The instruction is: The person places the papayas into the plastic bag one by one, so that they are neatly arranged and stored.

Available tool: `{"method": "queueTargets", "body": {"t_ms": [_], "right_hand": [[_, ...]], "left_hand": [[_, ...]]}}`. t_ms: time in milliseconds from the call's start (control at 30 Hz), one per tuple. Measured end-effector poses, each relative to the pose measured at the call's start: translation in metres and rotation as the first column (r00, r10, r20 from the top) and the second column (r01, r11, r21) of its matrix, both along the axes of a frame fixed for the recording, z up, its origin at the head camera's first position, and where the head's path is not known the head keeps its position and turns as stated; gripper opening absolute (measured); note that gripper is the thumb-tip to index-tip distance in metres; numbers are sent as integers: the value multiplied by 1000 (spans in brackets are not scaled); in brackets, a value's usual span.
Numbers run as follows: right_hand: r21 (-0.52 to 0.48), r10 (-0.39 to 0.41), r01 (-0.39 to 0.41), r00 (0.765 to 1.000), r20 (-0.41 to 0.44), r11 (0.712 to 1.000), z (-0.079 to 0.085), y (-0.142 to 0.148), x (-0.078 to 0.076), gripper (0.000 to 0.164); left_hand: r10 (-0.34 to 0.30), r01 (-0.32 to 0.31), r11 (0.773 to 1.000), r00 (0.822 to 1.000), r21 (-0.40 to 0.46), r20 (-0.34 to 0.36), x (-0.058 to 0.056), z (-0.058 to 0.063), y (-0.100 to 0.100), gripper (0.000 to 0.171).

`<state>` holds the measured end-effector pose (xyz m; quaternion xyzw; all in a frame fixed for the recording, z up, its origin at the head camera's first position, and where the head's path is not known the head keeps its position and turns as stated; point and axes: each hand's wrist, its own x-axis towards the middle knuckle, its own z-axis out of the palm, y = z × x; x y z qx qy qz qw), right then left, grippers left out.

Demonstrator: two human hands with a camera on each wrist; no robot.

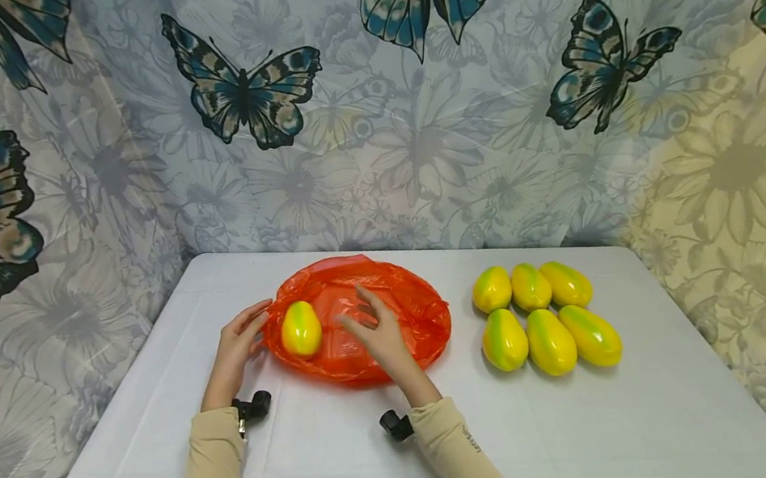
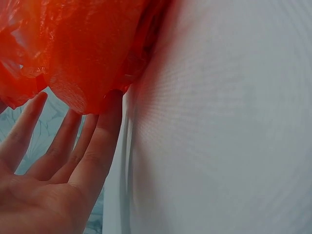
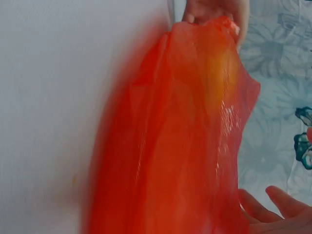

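Observation:
A red plastic bag (image 1: 414, 293) lies spread with its mouth upward on the white table. One glossy yellow fruit with a green stripe, papaya-like in shape, (image 1: 301, 329) sits inside at the left. My left hand (image 1: 232, 356) is at the bag's left side; in the left wrist view its outstretched fingers (image 2: 97, 146) touch the red plastic from outside. Over the bag's middle reaches my right hand (image 1: 383, 335), fingers spread and holding nothing. The right wrist view shows the bag's side wall (image 3: 170, 131), with the fruit a yellow blur through the plastic.
To the right of the bag, several similar yellow-green fruits (image 1: 552, 342) lie in two rows on the white table (image 1: 679, 410). Behind the table hangs a butterfly-patterned cloth (image 1: 402, 163). A small black camera is strapped at each wrist.

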<state>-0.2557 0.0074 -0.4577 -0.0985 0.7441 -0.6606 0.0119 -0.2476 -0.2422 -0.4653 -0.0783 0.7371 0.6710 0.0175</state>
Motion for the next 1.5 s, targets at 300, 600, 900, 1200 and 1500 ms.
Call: {"method": "queueTargets", "body": {"t_ms": [300, 600, 900, 1200, 1500], "right_hand": [[60, -29, 33, 998, -59, 998, 4, 20, -2, 68], [13, -39, 40, 999, -19, 999, 7, 42, -6, 68], [41, -86, 86, 996, -8, 995, 9, 60, -9, 69], [94, -126, 129, 992, -28, 987, 8, 86, -11, 69], [82, -187, 189, 982, -36, 979, 9, 117, -13, 67]], "left_hand": [[-8, 8, 1000, 1000, 12, -24, -2, -2, -1, 50], [-8, 8, 1000, 1000, 6, -20, -2, -3, -2, 50], [-7, 7, 1000, 1000, 8, -16, -2, -2, -1, 50], [-1, 2, 1000, 999, 10, -38, -12, -22, -8, 54], [8, -8, 1000, 999, -7, -53, -13, -29, -10, 55]]}}
